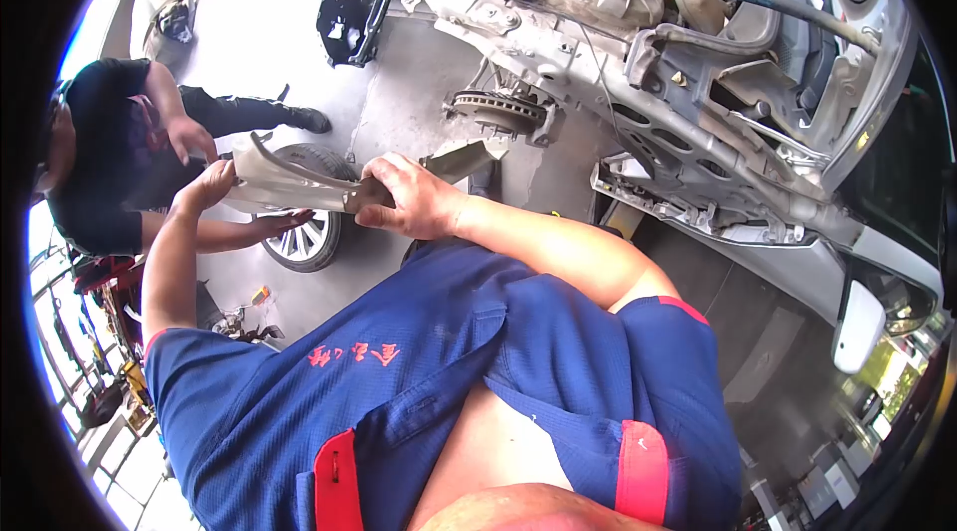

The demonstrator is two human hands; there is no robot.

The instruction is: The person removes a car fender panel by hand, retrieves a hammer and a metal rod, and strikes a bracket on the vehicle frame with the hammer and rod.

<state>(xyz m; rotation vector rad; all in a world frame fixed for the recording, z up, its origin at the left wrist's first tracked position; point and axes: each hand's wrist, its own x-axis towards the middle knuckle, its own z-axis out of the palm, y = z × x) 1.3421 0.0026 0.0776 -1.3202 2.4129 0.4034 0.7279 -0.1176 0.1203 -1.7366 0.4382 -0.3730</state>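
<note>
Grip: left hand [206, 184] grasping one end of pale metal panel [289, 190], right hand [414, 200] clasping it farther along — panel spans between both grips. Wheel [307, 244] below them — co-worker's hand [189, 139] near left grip.

Grey floor [407, 72] with a silver-spoked wheel [302, 244] on it and a small orange object [261, 295] nearby.
</note>
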